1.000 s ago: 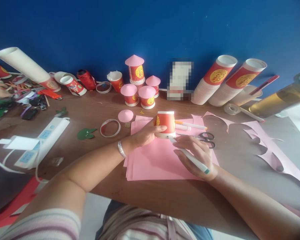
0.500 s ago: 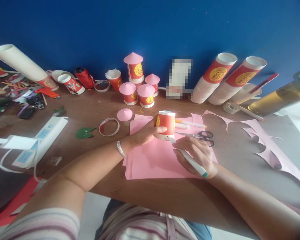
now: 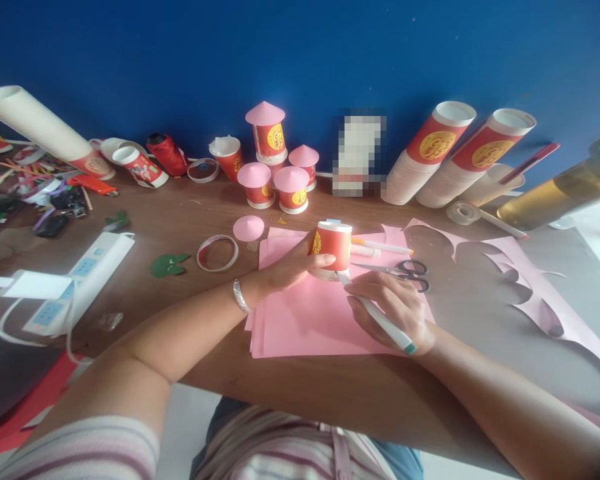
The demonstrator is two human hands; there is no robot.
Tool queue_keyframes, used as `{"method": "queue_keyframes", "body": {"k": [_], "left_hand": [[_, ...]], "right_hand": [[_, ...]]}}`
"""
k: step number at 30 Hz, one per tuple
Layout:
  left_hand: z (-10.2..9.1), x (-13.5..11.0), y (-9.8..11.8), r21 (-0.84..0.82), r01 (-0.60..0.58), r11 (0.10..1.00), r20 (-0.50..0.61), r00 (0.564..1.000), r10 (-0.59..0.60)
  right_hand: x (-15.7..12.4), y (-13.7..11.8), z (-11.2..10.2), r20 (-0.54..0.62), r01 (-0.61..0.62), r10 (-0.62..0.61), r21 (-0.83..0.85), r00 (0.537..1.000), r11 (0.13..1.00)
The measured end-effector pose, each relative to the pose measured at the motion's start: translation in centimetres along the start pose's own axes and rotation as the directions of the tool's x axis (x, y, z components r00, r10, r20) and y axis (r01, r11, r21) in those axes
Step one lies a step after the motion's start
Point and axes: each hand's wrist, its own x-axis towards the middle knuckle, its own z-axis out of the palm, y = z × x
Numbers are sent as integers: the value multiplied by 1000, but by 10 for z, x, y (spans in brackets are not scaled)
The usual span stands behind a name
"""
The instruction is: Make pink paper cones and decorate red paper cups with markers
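Observation:
My left hand [image 3: 300, 261] is wrapped round a red paper cup [image 3: 336, 245] with a white rim and a yellow print, held above the pink paper sheets [image 3: 310, 327]. In my right hand [image 3: 393, 310] is a white marker [image 3: 380, 323] with a green end. Its tip meets the pale band at the cup's lower edge, where a small dark mark shows. Just behind my right hand lie black-handled scissors [image 3: 413, 270]. An orange-tipped marker [image 3: 387, 247] rests on the sheets to the right of the cup.
Several red cups with pink cone tops [image 3: 265, 115] stand at the back. Tall cup stacks [image 3: 405, 173] lean against the blue wall. A tape roll [image 3: 217, 253], a green paper piece [image 3: 169, 265] and a power strip [image 3: 87, 273] lie left; cut pink scraps [image 3: 545, 313] lie right.
The view has shifted very slightly. Both hands keep their hold on the cup and the marker, with the marker's tip still at the cup's lower edge.

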Motion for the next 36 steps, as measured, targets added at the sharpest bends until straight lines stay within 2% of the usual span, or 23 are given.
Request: {"method": "queue_keyframes", "body": {"k": [16,27,36], "left_hand": [[0,1,-1,-14,6,1000,6,1000,-6],[-4,-1,-1,99,-31,995,-5,999,32],[-3,0,-2,101,-52,994,4,999,52]], "right_hand": [[-1,2,1,-5,9,-9,-19,1000,1000],[-3,1,4,-46,21,-21,-1,999,1000],[-2,2,6,-55,48,-49,-27,997,998]]}}
